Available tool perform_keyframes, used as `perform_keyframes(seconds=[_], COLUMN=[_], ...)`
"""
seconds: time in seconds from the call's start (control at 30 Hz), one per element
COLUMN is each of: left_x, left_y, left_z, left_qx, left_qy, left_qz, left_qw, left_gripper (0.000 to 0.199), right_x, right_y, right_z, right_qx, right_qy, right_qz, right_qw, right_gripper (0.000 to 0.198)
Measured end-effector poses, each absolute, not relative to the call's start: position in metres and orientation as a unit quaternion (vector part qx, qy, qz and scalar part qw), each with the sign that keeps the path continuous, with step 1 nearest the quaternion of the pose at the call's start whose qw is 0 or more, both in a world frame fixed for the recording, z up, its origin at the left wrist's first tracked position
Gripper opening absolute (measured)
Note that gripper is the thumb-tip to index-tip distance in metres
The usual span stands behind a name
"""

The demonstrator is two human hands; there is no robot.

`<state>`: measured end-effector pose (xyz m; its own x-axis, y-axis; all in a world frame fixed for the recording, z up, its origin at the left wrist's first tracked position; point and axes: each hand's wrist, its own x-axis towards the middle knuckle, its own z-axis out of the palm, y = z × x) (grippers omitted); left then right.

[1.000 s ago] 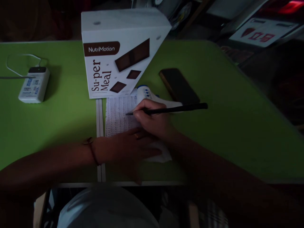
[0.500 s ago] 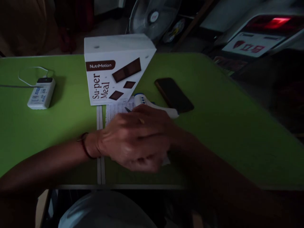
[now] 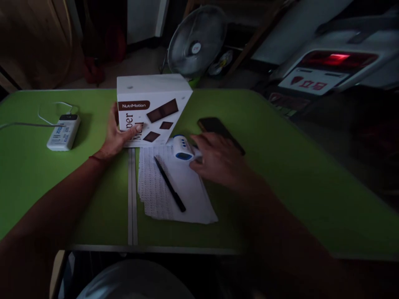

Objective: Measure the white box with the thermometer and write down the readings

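Observation:
A white box (image 3: 167, 90) printed "NutriMotion" stands on the green table. At its left edge is my left hand (image 3: 116, 133), thumb across the front face and fingers around the side, closed on it. My right hand (image 3: 220, 158) is closed around the handle of a white and blue infrared thermometer (image 3: 181, 146), which lies at the top of a stack of printed papers (image 3: 190, 189). The handle is mostly hidden by the fingers. On the papers rests a black pen (image 3: 170, 185), slanting down to the right. A dark phone (image 3: 218, 126) lies just beyond my right hand, partly covered by it.
A white power bank (image 3: 64, 133) with cables sits at the left of the green table (image 3: 264, 124). A fan (image 3: 196, 43) stands on the floor behind it. Right of the table is a vehicle's rear with a red light (image 3: 339, 60).
My hands, crossed over each other above the papers before, have parted. The left now grips the box and the right the thermometer. The papers and pen have come into view.

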<state>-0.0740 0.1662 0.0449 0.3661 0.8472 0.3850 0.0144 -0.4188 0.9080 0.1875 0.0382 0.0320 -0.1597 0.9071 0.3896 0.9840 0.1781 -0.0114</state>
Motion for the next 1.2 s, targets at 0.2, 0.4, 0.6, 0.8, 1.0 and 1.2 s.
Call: perform_keyframes(seconds=[0.2, 0.4, 0.6, 0.8, 1.0, 1.2], left_x=[-0.085, -0.079, -0.065, -0.065, -0.066, -0.066], left_y=[0.179, 0.17, 0.151, 0.15, 0.152, 0.152], left_z=[0.034, 0.037, 0.036, 0.035, 0.036, 0.039], left_qx=[0.683, 0.615, 0.636, 0.673, 0.677, 0.684], left_qy=[0.3, 0.336, 0.331, 0.32, 0.298, 0.277], left_qz=[0.432, 0.497, 0.451, 0.425, 0.417, 0.414], left_qw=[0.506, 0.51, 0.531, 0.514, 0.528, 0.533], left_gripper=[0.073, 0.073, 0.071, 0.064, 0.064, 0.061], right_x=[0.205, 0.182, 0.133, 0.119, 0.117, 0.114], right_y=[0.051, 0.033, 0.008, 0.017, 0.026, 0.026], right_z=[0.022, 0.053, 0.068, 0.054, 0.042, 0.041], right_qx=[-0.684, -0.663, -0.433, -0.46, -0.455, -0.464], right_qy=[-0.716, -0.574, -0.484, -0.47, -0.49, -0.478], right_qz=[0.009, 0.018, 0.373, 0.429, 0.436, 0.433], right_qw=[0.135, 0.48, 0.662, 0.619, 0.602, 0.607], right_gripper=[0.029, 0.036, 0.031, 0.033, 0.028, 0.033])
